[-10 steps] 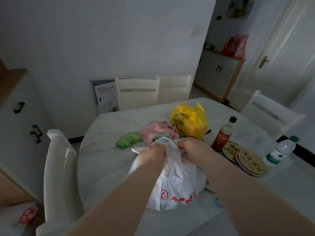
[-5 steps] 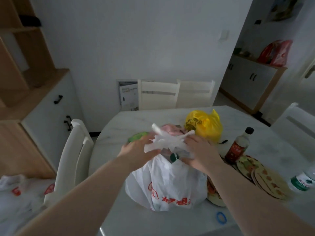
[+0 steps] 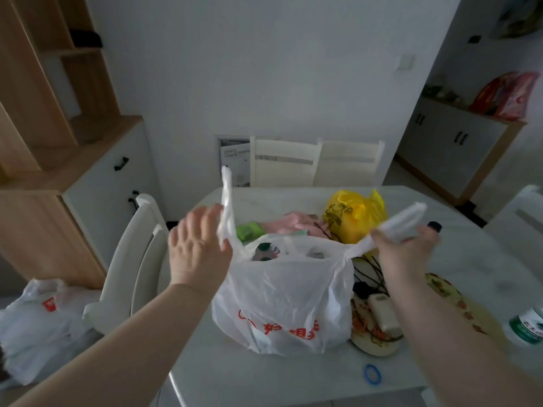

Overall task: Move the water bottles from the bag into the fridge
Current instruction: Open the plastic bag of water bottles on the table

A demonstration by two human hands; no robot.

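1. Table [image 3: 293, 386]: one pale table carries everything. No fridge is in view, so I judge the task barely begun: the bag is only being opened, and every trip to the fridge is left to do.
2. Chairs [image 3: 282, 160]: four white ones. Two are at the far side, one at the left and one at the right edge of the view.
3. Bags: three. The white bag [image 3: 288, 304] with red print stands near the table's front edge, its mouth pulled wide. A yellow bag [image 3: 355, 212] sits behind it, and another white sack [image 3: 41, 318] lies off the table, low on the left.
4. Hands: two.
   - The left hand [image 3: 199, 251] has its fingers nearly straight and spread. The bag's left handle rises beside the thumb, but I cannot tell whether it is pinched.
   - The right hand [image 3: 408, 248] has its fingers curled round the right handle, drawing it outward.
5. Water bottles: those to be moved are inside the white bag.
   - One dark green cap [image 3: 264, 247] shows in the bag's mouth. A second top beside it is too blurred to count.
   - One loose bottle [image 3: 526, 324] with a green label stands on the table at the right edge, well apart from the bag.
6. Blue ring [image 3: 372, 374]: one, near the front edge.
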